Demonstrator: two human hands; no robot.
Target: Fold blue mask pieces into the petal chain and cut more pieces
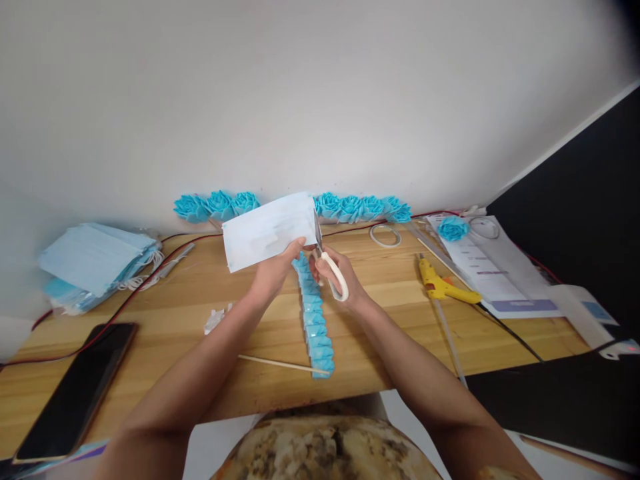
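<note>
My left hand (280, 265) pinches the lower edge of a pale blue face mask (270, 230), held up flat above the table. White-handled scissors (341, 283) are in my right hand (339, 270), their blades upright along the mask's right end. Whether the blades are cutting through it I cannot tell. Beneath my hands a strip of folded blue pieces (315, 320) lies on the wooden table, its far end partly hidden by my fingers. A thin wooden stick (280, 363) touches its near end.
Blue flowers (350, 208) line the wall; another flower (453, 228) sits on papers at right. A mask stack (100, 260) and phone (75, 393) lie left. A yellow glue gun (445, 285), tape roll (385, 235) and white scraps (216, 320) are also about. Cables cross the table.
</note>
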